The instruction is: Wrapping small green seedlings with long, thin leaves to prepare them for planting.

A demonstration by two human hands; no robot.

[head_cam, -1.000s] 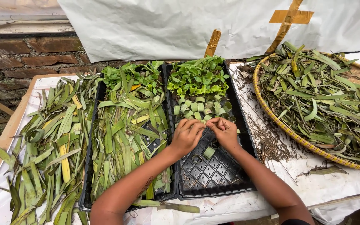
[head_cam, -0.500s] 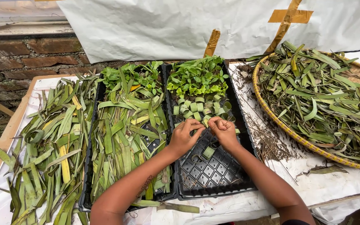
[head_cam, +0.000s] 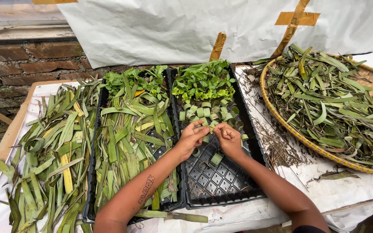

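Left hand (head_cam: pixel 191 137) and right hand (head_cam: pixel 227 136) meet fingertip to fingertip over the black seedling tray (head_cam: pixel 221 185), both pinched on what appears to be a small rolled leaf cup (head_cam: pixel 213 125), largely hidden by the fingers. Finished leaf cups (head_cam: pixel 203 113) fill rows just beyond, seedlings (head_cam: pixel 203 82) behind them. A second tray (head_cam: pixel 130 129) of leaf strips lies beside the left forearm.

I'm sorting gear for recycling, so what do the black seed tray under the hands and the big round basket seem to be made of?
The black seed tray looks like thin moulded plastic: a slightly glossy, uniform grid of cells. The round basket looks like woven cane or bamboo, probably: a tan, matte, coiled rim. The small green cups in the tray appear to be rolled leaf strips.
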